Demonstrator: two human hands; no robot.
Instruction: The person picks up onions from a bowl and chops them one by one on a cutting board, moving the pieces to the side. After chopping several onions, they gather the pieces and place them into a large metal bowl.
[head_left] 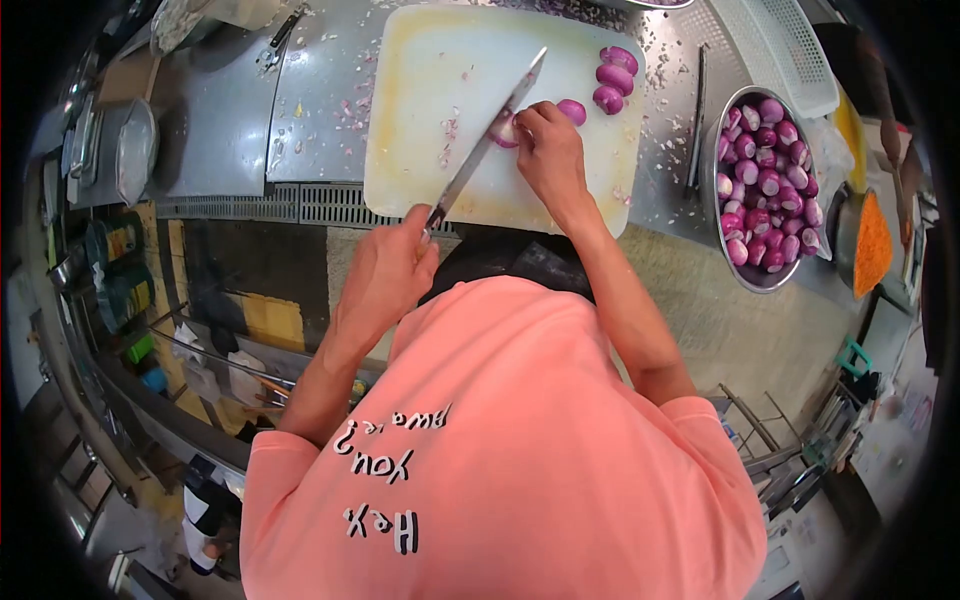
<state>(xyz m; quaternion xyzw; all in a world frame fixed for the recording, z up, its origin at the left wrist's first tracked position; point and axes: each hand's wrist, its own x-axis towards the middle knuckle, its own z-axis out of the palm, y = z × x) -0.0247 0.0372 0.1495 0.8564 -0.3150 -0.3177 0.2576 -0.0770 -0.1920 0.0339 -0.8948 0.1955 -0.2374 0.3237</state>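
My left hand [385, 270] is wrapped round the handle of a kitchen knife [467, 167], its long blade slanting up and right over the white cutting board [420, 100]. At the blade's far side lies a cut red onion [503, 130], pale on its cut face. The fingers of my right hand [552, 160] are closed on that onion, partly hiding it. Just beyond the right knuckles sits another peeled red onion [572, 112]. Toward the board's upper right corner are several more peeled onions [614, 76]. Small purple scraps [449, 130] dot the board left of the blade.
Right of the board stands a steel bowl [722, 205] full of peeled red onions. A dark rod-like tool [697, 115] lies between them. Behind is a white perforated basket [775, 55]. A container of orange food [872, 245] stands far right. Onion skins litter the steel counter [325, 75].
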